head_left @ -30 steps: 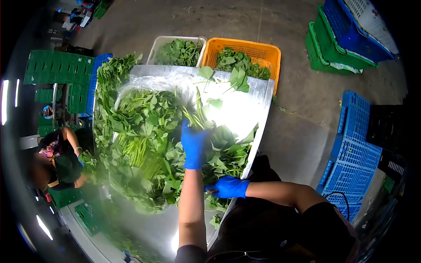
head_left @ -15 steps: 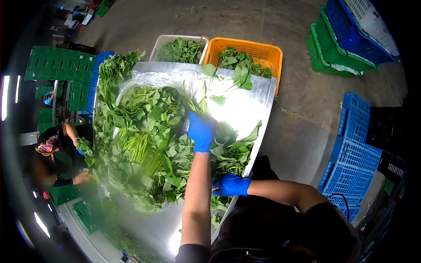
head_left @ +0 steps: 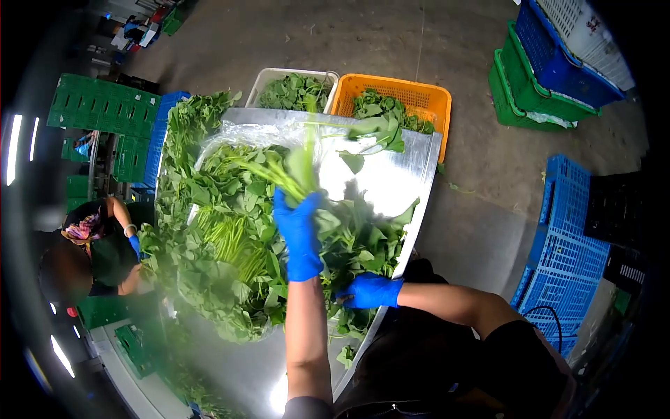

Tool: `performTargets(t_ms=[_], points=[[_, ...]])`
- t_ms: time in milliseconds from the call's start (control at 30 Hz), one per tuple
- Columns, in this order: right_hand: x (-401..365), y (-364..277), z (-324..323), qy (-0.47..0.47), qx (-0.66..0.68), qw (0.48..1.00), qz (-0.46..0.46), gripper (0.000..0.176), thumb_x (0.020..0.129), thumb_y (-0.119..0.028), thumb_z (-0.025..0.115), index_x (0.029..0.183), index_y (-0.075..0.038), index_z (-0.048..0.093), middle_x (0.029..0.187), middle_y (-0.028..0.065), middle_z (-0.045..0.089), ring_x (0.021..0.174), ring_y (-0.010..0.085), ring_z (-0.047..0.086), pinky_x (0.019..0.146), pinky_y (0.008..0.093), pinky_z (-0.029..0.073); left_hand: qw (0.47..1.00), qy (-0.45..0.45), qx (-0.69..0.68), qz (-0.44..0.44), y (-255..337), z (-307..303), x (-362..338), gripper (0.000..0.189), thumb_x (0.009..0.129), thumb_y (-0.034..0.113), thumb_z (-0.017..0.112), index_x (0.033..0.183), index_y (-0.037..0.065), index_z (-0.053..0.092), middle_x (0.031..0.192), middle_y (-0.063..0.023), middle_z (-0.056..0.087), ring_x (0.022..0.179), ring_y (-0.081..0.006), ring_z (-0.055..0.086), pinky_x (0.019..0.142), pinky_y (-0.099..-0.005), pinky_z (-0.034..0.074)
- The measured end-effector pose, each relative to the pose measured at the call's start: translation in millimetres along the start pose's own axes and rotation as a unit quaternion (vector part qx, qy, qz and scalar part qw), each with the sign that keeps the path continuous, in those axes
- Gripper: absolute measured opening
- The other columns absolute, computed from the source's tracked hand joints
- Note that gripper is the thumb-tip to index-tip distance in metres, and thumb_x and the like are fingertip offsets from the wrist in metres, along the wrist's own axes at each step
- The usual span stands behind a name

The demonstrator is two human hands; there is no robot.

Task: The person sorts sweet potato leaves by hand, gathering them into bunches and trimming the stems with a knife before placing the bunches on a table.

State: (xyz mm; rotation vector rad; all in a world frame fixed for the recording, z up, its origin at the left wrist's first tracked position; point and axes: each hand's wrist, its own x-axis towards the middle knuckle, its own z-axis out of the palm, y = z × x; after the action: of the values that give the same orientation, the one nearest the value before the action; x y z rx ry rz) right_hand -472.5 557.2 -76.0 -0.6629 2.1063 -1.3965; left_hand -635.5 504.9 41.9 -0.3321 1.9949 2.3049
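Grasping: left hand, blue-gloved, fingers closed around a bunch of pale green stems, partly blurred, the stem ends fanned out beyond the fingers, raised over the middle of the silver metal table.

Right hand, blue-gloved: fingers curled at the greens by the table's near edge; whether they are clenched on any, cannot tell.

Beneath and around both hands: one broad heap of green leafy vegetables, spread over the left and middle of the table, with a bundle of bright stems lying in it to the left of the left hand.

On the table's far part: clear crinkled plastic sheeting, one piece; to its right, loose green leaves, a few, on the shiny metal.

At the table's far edge: off-white plastic crate and, just beside it on the right, orange perforated plastic crate, both containing greens.

To the table's left: a co-worker, one blue-gloved hand visible at the greens on the table's left edge; farther along that side, stacked green plastic crates.

To the table's right, well apart: upright blue plastic pallets; farther off, a stack of green and blue crates on the grey floor.
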Motion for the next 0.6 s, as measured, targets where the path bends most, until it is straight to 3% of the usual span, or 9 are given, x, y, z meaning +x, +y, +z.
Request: performTargets(t_ms=[67, 133, 200, 267, 333, 400, 500, 533, 600], points=[[9, 18, -8, -0.017, -0.04, 0.999, -0.004, 0.029, 0.08, -0.037, 0.059, 0.104, -0.022, 0.065, 0.088, 0.0082, 0.066, 0.076, 0.0287, 0.063, 0.069, 0.0367, 0.05, 0.997, 0.033, 0.025, 0.06, 42, -4, -4, 0.049, 0.072, -0.006, 0.062, 0.118, 0.004, 0.048, 0.09, -0.0079, 0.062, 0.07, -0.016, 0.061, 0.058, -0.0259, 0.05], [11, 38, -24, 0.027, -0.037, 0.997, -0.062, 0.029, 0.08, -0.038, 0.059, 0.105, -0.024, 0.066, 0.088, 0.0042, 0.067, 0.077, 0.0263, 0.064, 0.069, 0.0342, 0.051, 0.989, 0.075, 0.022, 0.122, 71, -24, -4, 0.048, 0.072, 0.0, 0.065, 0.117, -0.002, 0.047, 0.09, -0.0107, 0.063, 0.068, -0.0166, 0.062, 0.058, -0.0252, 0.05], [10, 59, -54, -0.023, 0.003, 0.997, -0.074, 0.035, 0.085, -0.034, 0.054, 0.115, -0.016, 0.061, 0.11, 0.0103, 0.062, 0.096, 0.0287, 0.061, 0.084, 0.034, 0.047, 0.982, 0.11, -0.001, 0.154, 94, -50, -16, 0.04, 0.074, 0.001, 0.06, 0.112, -0.003, 0.049, 0.088, -0.0126, 0.063, 0.069, -0.0175, 0.062, 0.06, -0.0258, 0.05], [11, 77, -88, -0.025, 0.057, 0.998, -0.013, 0.038, 0.084, -0.041, 0.056, 0.116, -0.021, 0.062, 0.111, 0.0059, 0.063, 0.097, 0.0243, 0.062, 0.086, 0.0326, 0.047, 0.98, 0.119, 0.007, 0.161, 110, -78, -31, 0.029, 0.08, 0.007, 0.056, 0.108, 0.0, 0.055, 0.089, -0.0095, 0.063, 0.068, -0.0148, 0.06, 0.055, -0.0214, 0.049], [14, 84, -127, 0.006, -0.051, 0.999, -0.008, 0.036, 0.082, -0.041, 0.06, 0.112, -0.02, 0.064, 0.111, 0.004, 0.064, 0.096, 0.0208, 0.063, 0.085, 0.031, 0.048, 0.98, 0.15, -0.019, 0.126, 108, -118, -50, 0.021, 0.081, 0.011, 0.054, 0.099, 0.0, 0.058, 0.086, -0.0087, 0.062, 0.073, -0.0156, 0.059, 0.064, -0.0237, 0.047], [16, 95, -158, 0.024, 0.056, 0.997, 0.048, 0.033, 0.082, -0.03, 0.065, 0.111, -0.016, 0.064, 0.105, 0.0026, 0.067, 0.093, 0.0159, 0.064, 0.085, 0.0285, 0.048, 0.976, 0.169, -0.037, 0.134, 105, -134, -77, 0.018, 0.082, 0.016, 0.054, 0.091, 0.001, 0.06, 0.084, -0.0074, 0.061, 0.08, -0.0168, 0.058, 0.077, -0.028, 0.044], [15, 88, -213, 0.038, 0.027, 0.999, 0.011, 0.032, 0.08, -0.024, 0.068, 0.109, -0.009, 0.065, 0.107, 0.0042, 0.066, 0.097, 0.0126, 0.062, 0.088, 0.0273, 0.046, 0.975, 0.191, -0.033, 0.109, 98, -155, -120, 0.018, 0.083, 0.016, 0.054, 0.091, 0.002, 0.06, 0.083, -0.0074, 0.061, 0.079, -0.0178, 0.058, 0.076, -0.0293, 0.045], [16, 89, -229, 0.043, 0.017, 0.999, 0.007, 0.031, 0.08, -0.023, 0.067, 0.108, -0.009, 0.066, 0.108, 0.0045, 0.066, 0.098, 0.0124, 0.061, 0.089, 0.0271, 0.045, 0.968, 0.229, 0.027, 0.101, 97, -161, -131, 0.017, 0.083, 0.016, 0.053, 0.091, 0.002, 0.059, 0.083, -0.0075, 0.061, 0.078, -0.0182, 0.058, 0.075, -0.0294, 0.046], [16, 79, -257, 0.071, 0.038, 0.996, 0.047, 0.032, 0.079, -0.024, 0.067, 0.108, -0.012, 0.066, 0.107, 0.0047, 0.066, 0.097, 0.0155, 0.062, 0.087, 0.0288, 0.046, 0.962, 0.249, 0.0, 0.109, 87, -166, -156, 0.017, 0.082, 0.015, 0.053, 0.094, 0.003, 0.056, 0.081, -0.0078, 0.06, 0.076, -0.0188, 0.058, 0.071, -0.0293, 0.047]])
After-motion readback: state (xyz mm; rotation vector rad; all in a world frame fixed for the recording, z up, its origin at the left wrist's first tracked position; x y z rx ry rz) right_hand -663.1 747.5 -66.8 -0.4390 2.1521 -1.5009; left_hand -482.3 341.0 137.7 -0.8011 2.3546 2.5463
